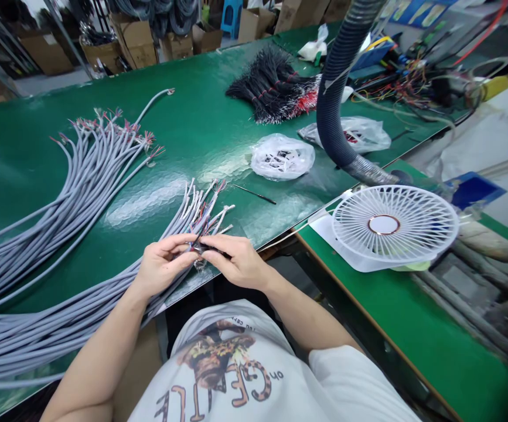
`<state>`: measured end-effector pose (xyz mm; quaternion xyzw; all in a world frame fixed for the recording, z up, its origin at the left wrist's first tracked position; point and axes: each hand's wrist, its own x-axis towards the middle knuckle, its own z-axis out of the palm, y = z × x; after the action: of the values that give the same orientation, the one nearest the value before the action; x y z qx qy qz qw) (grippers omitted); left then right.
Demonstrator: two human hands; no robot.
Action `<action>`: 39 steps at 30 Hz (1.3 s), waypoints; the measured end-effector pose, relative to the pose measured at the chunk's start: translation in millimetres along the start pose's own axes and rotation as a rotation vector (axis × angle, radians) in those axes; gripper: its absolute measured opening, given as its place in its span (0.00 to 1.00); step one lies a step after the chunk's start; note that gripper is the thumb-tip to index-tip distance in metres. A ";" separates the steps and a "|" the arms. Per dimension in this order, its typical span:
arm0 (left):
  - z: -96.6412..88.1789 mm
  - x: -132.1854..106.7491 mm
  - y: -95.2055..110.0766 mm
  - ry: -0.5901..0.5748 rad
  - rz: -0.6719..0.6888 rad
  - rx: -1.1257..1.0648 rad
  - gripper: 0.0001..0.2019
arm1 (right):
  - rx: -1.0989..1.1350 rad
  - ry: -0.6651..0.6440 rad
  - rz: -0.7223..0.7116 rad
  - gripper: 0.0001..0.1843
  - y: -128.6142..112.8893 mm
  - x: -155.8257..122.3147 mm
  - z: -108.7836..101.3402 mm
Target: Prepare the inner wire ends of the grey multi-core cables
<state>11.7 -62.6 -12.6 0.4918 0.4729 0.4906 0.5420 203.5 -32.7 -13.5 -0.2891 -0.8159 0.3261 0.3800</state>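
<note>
Near edge of a green-topped workbench [201, 126]: left hand [163, 266] curled closed around grey multi-core cables [104, 302], right hand [236, 262] pinching their stripped wire ends [205, 214], the exact hold partly hidden. The cables lay fanned from the left, apparently keeping the ends gathered within reach.

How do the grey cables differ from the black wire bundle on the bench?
The grey cables are thicker than the black bundle, whose wires look thin. The grey cables fan out in long, loose runs, while the black bundle sits in a compact heap farther along. The grey ends are stripped to coloured cores; the black bundle shows red ties and pale tips. Both are many wires gathered together on the green bench.
</note>
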 end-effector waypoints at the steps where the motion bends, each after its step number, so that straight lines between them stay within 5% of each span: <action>1: -0.9 -0.3 -0.6 -0.021 -0.007 0.005 0.16 | 0.005 -0.024 -0.007 0.15 0.3 0.8 -1.8; 10: -13.1 -1.0 -5.2 -0.167 -0.015 0.148 0.21 | -0.071 -0.129 -0.083 0.13 2.3 4.1 -8.8; 18: -25.0 10.3 18.9 0.028 0.423 0.376 0.13 | -0.195 -0.100 -0.092 0.17 0.3 5.1 -7.4; 27: -8.4 32.5 47.1 -0.291 0.254 0.303 0.05 | -0.127 -0.120 -0.088 0.16 -1.2 8.7 -5.6; 39: -7.5 46.6 4.4 -0.185 0.172 -0.089 0.10 | 0.026 0.003 -0.104 0.15 16.3 8.3 6.8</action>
<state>7.3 -15.5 -10.1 0.5492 0.3546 0.5084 0.5605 197.1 -18.7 -25.5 -0.2418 -0.8248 0.3161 0.4016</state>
